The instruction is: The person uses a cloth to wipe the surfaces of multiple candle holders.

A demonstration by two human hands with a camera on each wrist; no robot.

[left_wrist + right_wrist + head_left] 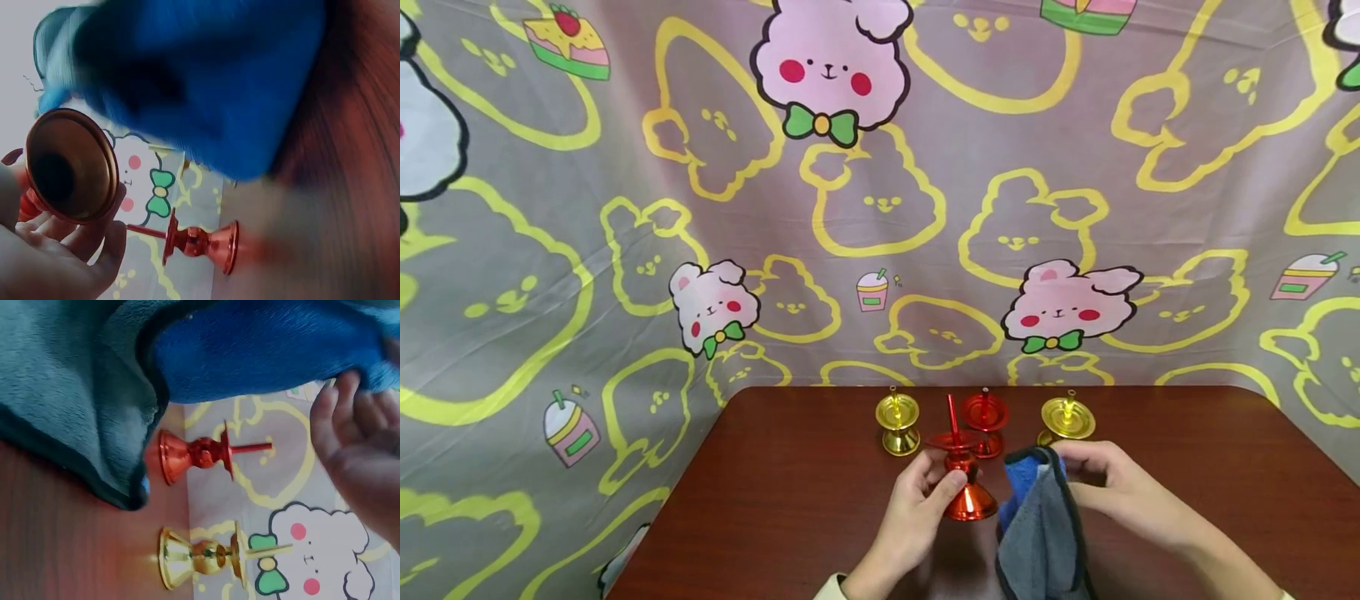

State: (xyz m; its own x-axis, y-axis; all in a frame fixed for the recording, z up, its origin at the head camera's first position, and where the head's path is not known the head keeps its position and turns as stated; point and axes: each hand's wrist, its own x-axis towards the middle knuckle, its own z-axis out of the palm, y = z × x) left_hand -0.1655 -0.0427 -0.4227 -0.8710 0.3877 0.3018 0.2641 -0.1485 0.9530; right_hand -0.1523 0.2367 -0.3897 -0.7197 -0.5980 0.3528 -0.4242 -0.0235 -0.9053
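Observation:
My left hand (910,508) grips a shiny red candlestick (972,503) by its stem, lifted a little off the table, its thin spike pointing up. In the left wrist view the hollow underside of that candlestick's base (74,164) faces the camera. A cloth (1039,537), grey on one side and blue on the other with dark edging, hangs from my right hand (1116,492), which pinches it near the top. The cloth hangs just right of the held candlestick. In the right wrist view the blue side of the cloth (250,356) meets the fingertips.
Behind the hands stand a gold candlestick (900,423) on the left, a second red candlestick (987,421) in the middle and another gold candlestick (1069,418) on the right. They are on a dark brown table (790,492) backed by a patterned cloth curtain (880,217).

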